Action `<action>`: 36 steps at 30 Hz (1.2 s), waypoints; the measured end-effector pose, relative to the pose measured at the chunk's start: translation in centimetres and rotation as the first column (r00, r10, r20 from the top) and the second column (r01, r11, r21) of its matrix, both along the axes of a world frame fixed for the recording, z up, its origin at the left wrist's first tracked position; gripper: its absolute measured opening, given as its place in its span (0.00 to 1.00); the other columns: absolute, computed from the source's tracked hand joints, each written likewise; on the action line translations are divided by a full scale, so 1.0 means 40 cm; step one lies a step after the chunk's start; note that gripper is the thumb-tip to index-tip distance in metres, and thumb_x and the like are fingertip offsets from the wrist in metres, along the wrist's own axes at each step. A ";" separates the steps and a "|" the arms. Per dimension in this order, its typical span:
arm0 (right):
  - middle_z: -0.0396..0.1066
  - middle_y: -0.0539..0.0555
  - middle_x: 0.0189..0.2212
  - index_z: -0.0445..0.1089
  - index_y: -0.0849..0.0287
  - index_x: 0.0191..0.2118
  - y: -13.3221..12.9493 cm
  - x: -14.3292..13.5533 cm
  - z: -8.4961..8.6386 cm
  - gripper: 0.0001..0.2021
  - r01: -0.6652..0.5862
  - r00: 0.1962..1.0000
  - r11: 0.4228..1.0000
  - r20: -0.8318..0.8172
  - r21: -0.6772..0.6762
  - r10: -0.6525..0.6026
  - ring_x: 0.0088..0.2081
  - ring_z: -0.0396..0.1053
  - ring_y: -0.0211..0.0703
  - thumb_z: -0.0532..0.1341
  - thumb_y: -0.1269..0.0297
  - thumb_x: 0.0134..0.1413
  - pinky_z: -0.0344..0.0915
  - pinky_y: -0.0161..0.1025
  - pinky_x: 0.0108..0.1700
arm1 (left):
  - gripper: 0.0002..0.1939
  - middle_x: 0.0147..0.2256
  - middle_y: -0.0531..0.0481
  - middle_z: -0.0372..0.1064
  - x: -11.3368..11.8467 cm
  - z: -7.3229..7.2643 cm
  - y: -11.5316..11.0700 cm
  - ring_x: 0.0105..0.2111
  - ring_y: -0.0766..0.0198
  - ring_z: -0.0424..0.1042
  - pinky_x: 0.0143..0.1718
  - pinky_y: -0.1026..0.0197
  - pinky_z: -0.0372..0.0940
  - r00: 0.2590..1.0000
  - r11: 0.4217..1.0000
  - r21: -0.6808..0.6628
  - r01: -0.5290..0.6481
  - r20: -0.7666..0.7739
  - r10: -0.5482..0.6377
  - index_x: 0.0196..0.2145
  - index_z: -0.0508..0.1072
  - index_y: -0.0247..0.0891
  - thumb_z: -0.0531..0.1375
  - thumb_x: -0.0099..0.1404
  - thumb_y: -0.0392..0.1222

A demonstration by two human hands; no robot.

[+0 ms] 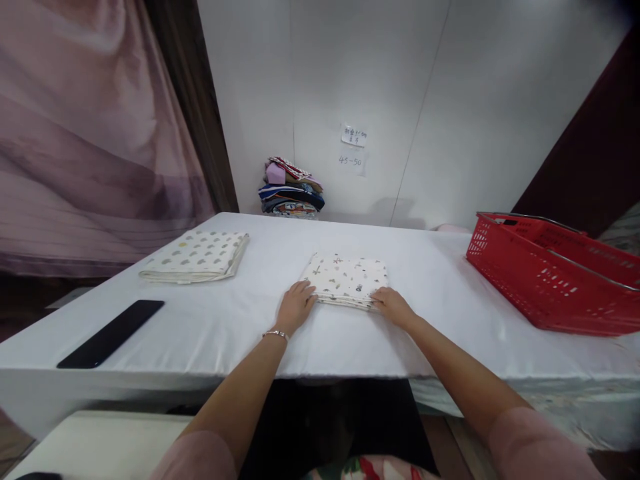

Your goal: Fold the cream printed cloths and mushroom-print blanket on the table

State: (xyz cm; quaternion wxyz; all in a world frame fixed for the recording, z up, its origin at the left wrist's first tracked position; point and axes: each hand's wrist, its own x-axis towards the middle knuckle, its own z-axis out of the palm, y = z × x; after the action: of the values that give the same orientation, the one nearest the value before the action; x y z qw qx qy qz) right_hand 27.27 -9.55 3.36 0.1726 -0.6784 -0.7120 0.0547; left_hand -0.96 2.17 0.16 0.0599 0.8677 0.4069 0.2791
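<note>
A folded white cloth with a small scattered print (pixel 349 275) lies flat on the white-covered table (pixel 240 333). My left hand (pixel 297 304) rests at the cloth's near left corner, its fingers together on the edge. At the near right corner, my right hand (pixel 392 305) pinches the folded layers between thumb and fingers. A bracelet circles my left wrist. Farther left lies another folded cloth, cream with grey-green shapes and one yellow spot (pixel 197 255); neither hand touches it.
A black flat object (pixel 111 335) lies at the table's near left. On the right stands a red plastic basket (pixel 555 287). Behind the table's far edge is a stack of folded fabrics (pixel 291 190), against a wall with two paper notes (pixel 354 136).
</note>
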 end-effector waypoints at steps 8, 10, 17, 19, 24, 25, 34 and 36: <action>0.68 0.53 0.32 0.71 0.57 0.32 -0.013 0.006 -0.027 0.09 0.063 0.992 0.982 -0.120 0.180 -0.042 0.39 0.64 0.42 0.54 0.67 0.56 0.60 0.37 0.42 | 0.17 0.53 0.46 0.64 -0.001 -0.009 0.000 0.56 0.56 0.58 0.55 0.50 0.57 1.000 0.999 0.042 0.013 -0.002 -0.013 0.48 0.70 0.42 0.50 0.66 0.46; 0.69 0.53 0.33 0.71 0.56 0.33 -0.024 0.012 -0.040 0.09 0.040 0.986 0.972 -0.165 0.232 -0.001 0.40 0.64 0.43 0.53 0.66 0.56 0.61 0.39 0.43 | 0.17 0.53 0.46 0.64 -0.002 -0.010 -0.002 0.56 0.56 0.58 0.54 0.50 0.58 1.000 0.998 0.060 0.018 -0.006 -0.018 0.49 0.69 0.42 0.51 0.65 0.46; 0.69 0.55 0.37 0.72 0.55 0.38 -0.042 0.018 -0.069 0.10 -0.010 0.981 0.948 -0.178 0.320 0.071 0.41 0.64 0.46 0.53 0.62 0.58 0.62 0.43 0.44 | 0.14 0.51 0.46 0.66 0.012 0.009 -0.016 0.55 0.54 0.59 0.54 0.46 0.53 0.998 0.989 0.132 0.063 -0.017 -0.061 0.47 0.70 0.43 0.51 0.66 0.45; 0.69 0.55 0.36 0.72 0.56 0.38 -0.041 0.016 -0.064 0.11 -0.016 0.977 0.952 -0.198 0.305 0.079 0.40 0.64 0.45 0.53 0.61 0.58 0.62 0.43 0.43 | 0.13 0.49 0.47 0.68 0.035 0.018 -0.021 0.53 0.56 0.61 0.55 0.45 0.50 0.992 0.984 0.129 0.122 -0.020 -0.121 0.46 0.70 0.44 0.51 0.66 0.44; 0.69 0.55 0.33 0.73 0.55 0.38 -0.030 0.006 -0.044 0.13 0.009 0.989 0.972 -0.147 0.235 0.027 0.37 0.64 0.45 0.52 0.61 0.59 0.61 0.42 0.40 | 0.12 0.43 0.49 0.70 0.100 0.019 -0.023 0.45 0.60 0.65 0.52 0.49 0.53 0.974 0.972 0.072 0.223 0.017 -0.224 0.43 0.71 0.43 0.51 0.66 0.44; 0.69 0.55 0.32 0.73 0.56 0.37 -0.027 0.003 -0.041 0.13 0.010 0.992 0.973 -0.128 0.229 0.020 0.37 0.64 0.45 0.52 0.61 0.59 0.61 0.41 0.40 | 0.11 0.42 0.49 0.70 0.107 0.014 -0.022 0.45 0.60 0.65 0.51 0.51 0.54 0.974 0.973 0.066 0.220 0.033 -0.223 0.42 0.71 0.43 0.51 0.66 0.44; 0.69 0.54 0.30 0.73 0.55 0.32 -0.015 -0.002 -0.052 0.10 0.070 0.982 0.968 -0.189 0.242 -0.023 0.36 0.64 0.44 0.54 0.64 0.55 0.60 0.41 0.39 | 0.10 0.42 0.49 0.70 0.107 -0.003 -0.022 0.45 0.59 0.64 0.49 0.51 0.56 0.968 0.974 0.042 0.221 0.112 -0.225 0.42 0.72 0.43 0.54 0.65 0.43; 0.69 0.53 0.29 0.72 0.55 0.29 -0.012 -0.001 -0.062 0.10 0.108 0.966 0.959 -0.255 0.262 -0.039 0.35 0.65 0.44 0.55 0.63 0.55 0.60 0.41 0.38 | 0.09 0.42 0.49 0.70 0.107 0.000 -0.022 0.45 0.59 0.65 0.49 0.51 0.56 0.968 0.975 0.033 0.218 0.124 -0.220 0.40 0.72 0.43 0.54 0.64 0.43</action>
State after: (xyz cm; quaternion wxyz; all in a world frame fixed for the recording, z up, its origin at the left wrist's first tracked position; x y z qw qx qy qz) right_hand 27.23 -10.03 0.90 0.3541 -0.6622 -0.6595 0.0334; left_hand 3.33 1.29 0.16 0.1079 0.8884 0.3013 0.3290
